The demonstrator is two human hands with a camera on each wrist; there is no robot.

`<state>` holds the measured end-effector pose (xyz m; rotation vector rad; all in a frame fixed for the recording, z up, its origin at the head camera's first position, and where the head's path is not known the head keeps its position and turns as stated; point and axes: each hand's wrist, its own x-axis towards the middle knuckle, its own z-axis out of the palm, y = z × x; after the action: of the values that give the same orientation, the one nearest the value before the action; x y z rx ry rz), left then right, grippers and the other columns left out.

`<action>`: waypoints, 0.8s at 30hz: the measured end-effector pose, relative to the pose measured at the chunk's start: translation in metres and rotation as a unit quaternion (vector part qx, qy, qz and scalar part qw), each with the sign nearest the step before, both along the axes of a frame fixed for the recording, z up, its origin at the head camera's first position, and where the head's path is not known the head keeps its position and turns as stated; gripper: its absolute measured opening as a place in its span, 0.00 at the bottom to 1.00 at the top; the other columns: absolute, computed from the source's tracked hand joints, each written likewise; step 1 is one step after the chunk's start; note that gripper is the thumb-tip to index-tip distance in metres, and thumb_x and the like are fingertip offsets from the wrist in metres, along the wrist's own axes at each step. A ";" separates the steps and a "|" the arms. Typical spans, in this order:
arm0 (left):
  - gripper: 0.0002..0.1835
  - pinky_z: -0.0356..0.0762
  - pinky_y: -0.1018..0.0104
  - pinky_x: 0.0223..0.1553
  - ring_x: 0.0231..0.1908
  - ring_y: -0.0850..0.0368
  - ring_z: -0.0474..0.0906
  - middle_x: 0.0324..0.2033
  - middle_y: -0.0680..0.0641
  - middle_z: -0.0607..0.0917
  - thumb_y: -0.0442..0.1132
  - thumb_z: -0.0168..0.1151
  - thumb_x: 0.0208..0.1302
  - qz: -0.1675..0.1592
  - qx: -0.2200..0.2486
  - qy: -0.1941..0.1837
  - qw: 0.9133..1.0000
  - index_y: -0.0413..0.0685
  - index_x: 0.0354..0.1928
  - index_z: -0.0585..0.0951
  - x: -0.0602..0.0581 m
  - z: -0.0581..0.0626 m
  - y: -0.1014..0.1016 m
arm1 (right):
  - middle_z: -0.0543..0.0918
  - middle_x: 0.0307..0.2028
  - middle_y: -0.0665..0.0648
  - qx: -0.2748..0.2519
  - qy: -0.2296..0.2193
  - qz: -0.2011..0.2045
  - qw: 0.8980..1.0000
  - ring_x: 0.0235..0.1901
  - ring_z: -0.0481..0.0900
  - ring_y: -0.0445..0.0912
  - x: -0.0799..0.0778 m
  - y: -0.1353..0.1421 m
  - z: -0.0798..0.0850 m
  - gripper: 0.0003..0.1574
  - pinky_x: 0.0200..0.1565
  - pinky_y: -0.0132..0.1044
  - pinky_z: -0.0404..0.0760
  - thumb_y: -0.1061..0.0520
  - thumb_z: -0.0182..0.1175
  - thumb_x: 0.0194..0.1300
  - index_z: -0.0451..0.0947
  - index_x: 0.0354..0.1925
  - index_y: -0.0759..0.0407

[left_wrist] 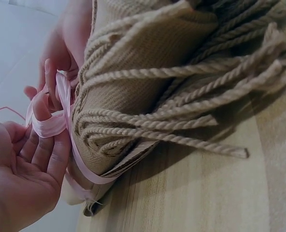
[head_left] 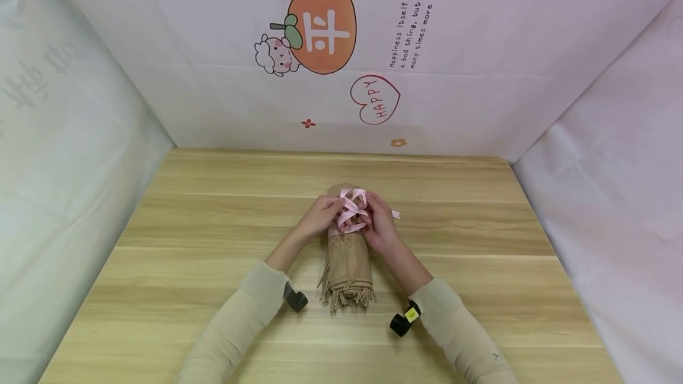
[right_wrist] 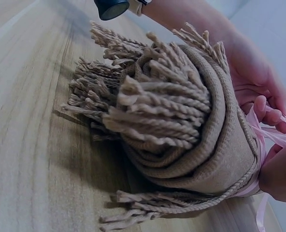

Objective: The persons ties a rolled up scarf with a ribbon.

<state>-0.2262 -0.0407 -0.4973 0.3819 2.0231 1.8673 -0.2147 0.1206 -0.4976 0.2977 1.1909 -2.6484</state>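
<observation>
A tan scarf [head_left: 348, 259], rolled up with twisted fringe at its near end, lies on the table. Pink ribbon [left_wrist: 50, 126] goes round the roll and forms loops on top. My left hand [head_left: 321, 216] pinches the ribbon from the left side, fingers bent into the loops. From the right, my right hand [head_left: 382, 229] pinches another part of it, with the thumb and fingers around a loop. In the right wrist view, the scarf's spiral end [right_wrist: 191, 121] and fringe hide part of the left hand [right_wrist: 256, 79].
The wooden table [head_left: 213, 289] extends around the roll. White printed cloth [head_left: 453, 99] stands behind and along both sides. A dark camera [head_left: 295, 298] is strapped on the left wrist and another [head_left: 401, 323] on the right. One ribbon tail [head_left: 396, 215] sticks out beyond the right hand.
</observation>
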 end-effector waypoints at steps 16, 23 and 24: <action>0.22 0.78 0.73 0.23 0.18 0.64 0.78 0.19 0.54 0.82 0.38 0.42 0.80 -0.001 0.003 0.000 1.000 0.27 0.39 0.81 -0.002 -0.003 -0.001 | 0.69 0.15 0.44 0.027 0.005 -0.006 1.000 0.10 0.58 0.32 0.002 -0.002 0.002 0.08 0.14 0.22 0.57 0.61 0.51 0.75 0.71 0.35 0.55; 0.22 0.78 0.73 0.22 0.17 0.63 0.78 0.17 0.53 0.81 0.38 0.42 0.80 0.002 0.003 -0.006 1.000 0.26 0.40 0.81 -0.002 -0.002 0.001 | 0.70 0.16 0.44 0.011 0.007 -0.012 1.000 0.10 0.58 0.33 0.001 -0.001 0.001 0.13 0.15 0.23 0.57 0.55 0.41 0.81 0.68 0.37 0.52; 0.22 0.78 0.73 0.22 0.17 0.63 0.78 0.17 0.54 0.81 0.39 0.42 0.80 0.004 0.000 -0.008 1.000 0.26 0.40 0.81 -0.002 -0.002 0.001 | 0.70 0.16 0.44 0.004 0.011 -0.013 1.000 0.10 0.58 0.33 0.001 -0.001 0.001 0.13 0.15 0.23 0.58 0.54 0.40 0.81 0.67 0.36 0.52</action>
<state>-0.2282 -0.0400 -0.4996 0.3585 2.0167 1.8687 -0.2140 0.1200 -0.4968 0.2872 1.2138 -2.6759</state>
